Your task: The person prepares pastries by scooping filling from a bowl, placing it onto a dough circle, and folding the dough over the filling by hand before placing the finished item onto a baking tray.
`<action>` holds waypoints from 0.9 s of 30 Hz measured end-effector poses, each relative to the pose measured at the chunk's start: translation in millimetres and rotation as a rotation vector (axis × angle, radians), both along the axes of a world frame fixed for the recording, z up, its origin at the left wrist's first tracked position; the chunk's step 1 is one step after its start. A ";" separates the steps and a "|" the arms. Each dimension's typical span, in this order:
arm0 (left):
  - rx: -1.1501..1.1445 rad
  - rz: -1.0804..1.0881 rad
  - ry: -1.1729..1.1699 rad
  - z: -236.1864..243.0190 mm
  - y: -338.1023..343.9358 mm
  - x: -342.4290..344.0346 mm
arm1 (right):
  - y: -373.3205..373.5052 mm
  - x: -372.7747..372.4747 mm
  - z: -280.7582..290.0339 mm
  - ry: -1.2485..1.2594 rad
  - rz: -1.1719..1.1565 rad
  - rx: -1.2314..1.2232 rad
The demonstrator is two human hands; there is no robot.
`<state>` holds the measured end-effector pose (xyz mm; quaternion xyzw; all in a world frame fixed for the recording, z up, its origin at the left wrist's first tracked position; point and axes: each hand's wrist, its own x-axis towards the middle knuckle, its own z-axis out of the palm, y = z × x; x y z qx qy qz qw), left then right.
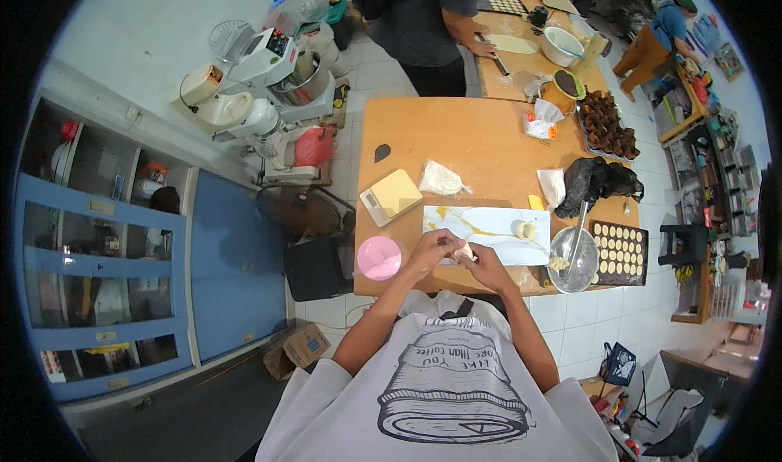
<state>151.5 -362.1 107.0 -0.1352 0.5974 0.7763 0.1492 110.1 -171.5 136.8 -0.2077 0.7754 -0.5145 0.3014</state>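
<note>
My left hand (435,252) and my right hand (489,269) meet over the near edge of a white marbled board (489,222). Their fingers close round a small pale piece of dough (466,251). A cream-coloured ring (524,231) rests on the board's right part. Left of my hands stands a pink bowl (380,258), with a kitchen scale (391,197) behind it. On the right, a metal mixing bowl (580,273) holds some pale mixture and a long-handled utensil. Beside it lies a dark baking tray (640,275) with rows of pale dough rounds.
A bag of white powder (441,178) lies behind the board. Black plastic bags (599,183) and a tray of brown paper cups (609,125) occupy the table's right side. Across the table a person (423,22) holds a rolling pin over flattened dough (511,44). Mixers (303,79) stand at left.
</note>
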 end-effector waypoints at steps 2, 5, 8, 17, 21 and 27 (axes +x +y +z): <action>0.130 0.032 -0.006 4.9 6.0 -6.4 | -1.2 2.0 2.3 0.001 -0.046 -0.025; 0.119 0.031 0.078 4.6 20.1 -15.7 | 11.0 2.9 -6.5 -0.040 -0.115 -0.064; -0.017 0.138 0.149 -1.2 36.2 -19.3 | 25.7 5.1 -15.3 -0.082 -0.228 -0.049; 0.020 -0.183 0.102 0.6 43.4 -13.9 | 42.6 7.6 -3.6 0.124 -0.216 0.089; -0.058 -0.068 0.143 -4.5 50.1 -14.2 | 40.8 7.2 9.6 0.085 -0.266 -0.008; -0.024 -0.077 0.180 12.9 60.8 -18.3 | 51.4 -3.8 -2.1 0.359 -0.247 0.133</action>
